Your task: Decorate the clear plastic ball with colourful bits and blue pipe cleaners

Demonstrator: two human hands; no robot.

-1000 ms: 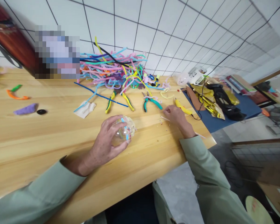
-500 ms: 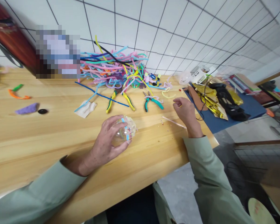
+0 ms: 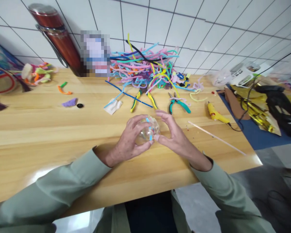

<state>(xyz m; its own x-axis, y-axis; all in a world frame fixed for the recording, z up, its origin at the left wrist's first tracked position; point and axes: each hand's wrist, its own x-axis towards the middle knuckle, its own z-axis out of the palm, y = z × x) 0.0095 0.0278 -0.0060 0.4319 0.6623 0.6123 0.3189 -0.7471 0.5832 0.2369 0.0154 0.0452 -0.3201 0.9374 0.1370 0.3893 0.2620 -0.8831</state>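
A clear plastic ball (image 3: pixel 155 124) with small blue strips across its middle is held just above the wooden table's front half. My left hand (image 3: pixel 132 139) wraps it from the left, thumb below and fingers over the top. On its other side my right hand (image 3: pixel 173 134) is spread in a curve, with thumb and fingers apart. The right thumb tip meets the ball's lower right edge; whether it presses there I cannot tell. A yellow hot glue gun (image 3: pixel 217 114) lies on the table to the right, close to a thin clear glue stick (image 3: pixel 215 137).
Behind the hands lie yellow-handled pliers (image 3: pixel 135 102), teal-handled pliers (image 3: pixel 181 105) and a heap of pipe cleaners (image 3: pixel 140 68). A red thermos (image 3: pixel 63 42) stands at the back left. Purple (image 3: pixel 70 102) and black (image 3: pixel 80 105) pieces lie left; a blue cloth (image 3: pixel 262 136) lies right.
My right hand has moved left from the glue gun's spot to the ball, uncovering the glue gun. My left hand keeps hold of the ball. The view has swung left.
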